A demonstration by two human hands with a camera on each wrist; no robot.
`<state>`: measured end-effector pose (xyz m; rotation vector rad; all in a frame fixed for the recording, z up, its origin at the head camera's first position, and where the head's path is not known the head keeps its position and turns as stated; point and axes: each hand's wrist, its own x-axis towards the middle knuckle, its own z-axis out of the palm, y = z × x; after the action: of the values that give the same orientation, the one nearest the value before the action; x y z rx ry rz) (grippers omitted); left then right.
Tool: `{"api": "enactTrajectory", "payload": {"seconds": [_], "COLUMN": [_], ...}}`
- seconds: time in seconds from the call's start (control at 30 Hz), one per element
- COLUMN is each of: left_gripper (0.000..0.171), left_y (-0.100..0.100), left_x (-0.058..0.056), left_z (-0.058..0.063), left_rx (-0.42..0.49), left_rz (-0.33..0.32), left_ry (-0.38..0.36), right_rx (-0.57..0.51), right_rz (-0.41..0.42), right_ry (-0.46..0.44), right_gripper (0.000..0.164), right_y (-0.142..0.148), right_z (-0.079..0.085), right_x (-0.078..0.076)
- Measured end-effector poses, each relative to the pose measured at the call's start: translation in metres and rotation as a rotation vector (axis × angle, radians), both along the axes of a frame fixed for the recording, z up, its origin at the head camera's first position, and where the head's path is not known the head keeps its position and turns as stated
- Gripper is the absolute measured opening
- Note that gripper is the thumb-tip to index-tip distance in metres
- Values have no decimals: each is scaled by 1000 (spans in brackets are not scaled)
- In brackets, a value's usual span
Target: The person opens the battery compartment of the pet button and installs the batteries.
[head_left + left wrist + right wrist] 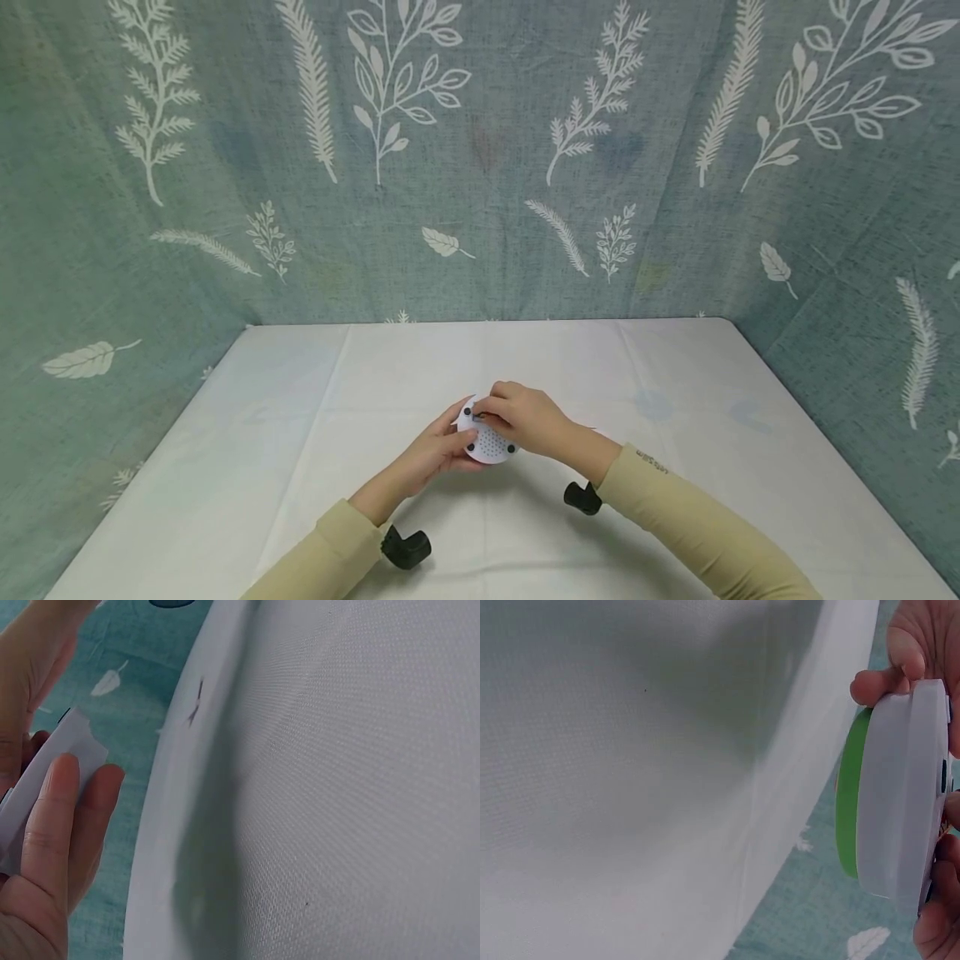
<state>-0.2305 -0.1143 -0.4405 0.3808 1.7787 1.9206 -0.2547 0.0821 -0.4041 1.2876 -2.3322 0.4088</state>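
A white round device (491,452) with a pattern of small holes and black round feet is held above the table. My left hand (442,446) grips it by its left edge, thumb on the holed side and fingers behind. My right hand (531,419) has its fingers curled against the upper part of the holed side, over a small dark spot. Whether those fingers pinch a small part is hidden. In the right wrist view, the device (889,795) shows its thick white side and a green layer (848,799) on the face away from the right fingers.
A white cloth covers the table (225,467). Green curtains (480,200) with white leaf prints hang behind and at both sides. Black wrist-worn cameras (406,550) sit below each sleeve cuff, close over the table.
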Motion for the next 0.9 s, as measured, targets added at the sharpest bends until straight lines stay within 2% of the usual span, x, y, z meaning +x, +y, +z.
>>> {"api": "enactTrajectory", "payload": {"seconds": [0.37,0.47,0.53,0.73,0.8,0.9], "left_gripper": [61,62,62,64,64,64], "left_y": [0,-1,-1,-1,-1,-1], "left_x": [-1,-1,-1,0,0,0], "left_z": [-1,-1,-1,-1,-1,0], "left_rx": [-11,-8,-5,-2,-1,3], "left_rz": [2,1,-1,0,-1,1], "left_ry": [-2,-2,2,16,19,24], "right_rx": [-7,-40,-83,-290,-356,-450], "right_rz": [-19,-57,-82,-103,-109,-124], "right_ry": [46,9,-94,-600,-721,-855], "right_gripper": [14,12,11,10,10,9], "right_y": [-2,-3,-3,0,0,-1], "right_z": [-3,-3,-3,-6,-8,-10], "right_x": [1,1,1,-2,-3,-3]}}
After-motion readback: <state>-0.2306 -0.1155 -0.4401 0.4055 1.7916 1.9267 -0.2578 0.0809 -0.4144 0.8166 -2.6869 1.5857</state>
